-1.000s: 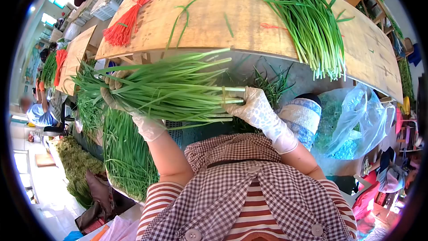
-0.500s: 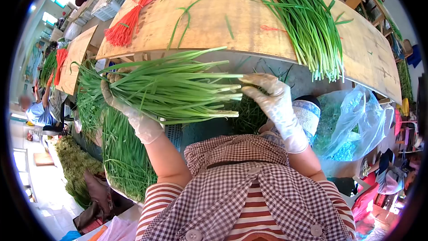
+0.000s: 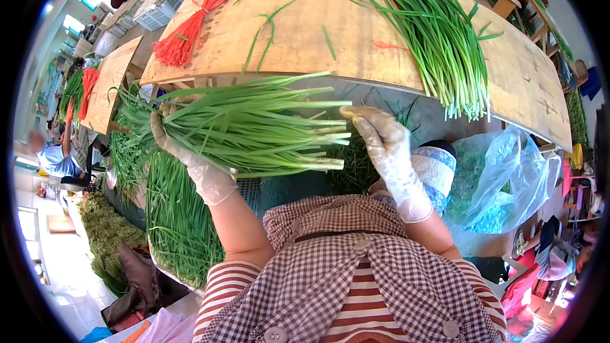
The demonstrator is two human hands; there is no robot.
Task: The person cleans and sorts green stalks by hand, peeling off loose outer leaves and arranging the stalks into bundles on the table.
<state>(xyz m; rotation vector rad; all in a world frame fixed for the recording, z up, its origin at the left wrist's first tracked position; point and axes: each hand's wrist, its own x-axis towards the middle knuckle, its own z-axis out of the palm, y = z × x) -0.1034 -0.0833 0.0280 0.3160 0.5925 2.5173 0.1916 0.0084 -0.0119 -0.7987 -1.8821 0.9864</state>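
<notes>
A loose bunch of garlic chives (image 3: 254, 128) lies across my left hand (image 3: 170, 128). That gloved hand is wrapped round the leafy end, part of its fingers hidden by the leaves. The pale cut stem ends point right. My right hand (image 3: 381, 143), in a thin, stained glove, is at the tip of the uppermost stems. Its fingers are drawn together there; whether something small is between them does not show. On the wooden table (image 3: 305, 44) ahead rests another pile of chives (image 3: 438, 44), stems towards me.
A bundle of red ties (image 3: 190, 28) lies on the table's left part. Many chives (image 3: 181, 216) are heaped at my left. A clear plastic bag (image 3: 515, 178) stands at my right. A person (image 3: 54, 152) sits far left by another table.
My right hand's thumb and fingers have come closer together, and its wrist has shifted slightly left. The bunch in my left hand has hardly moved.
</notes>
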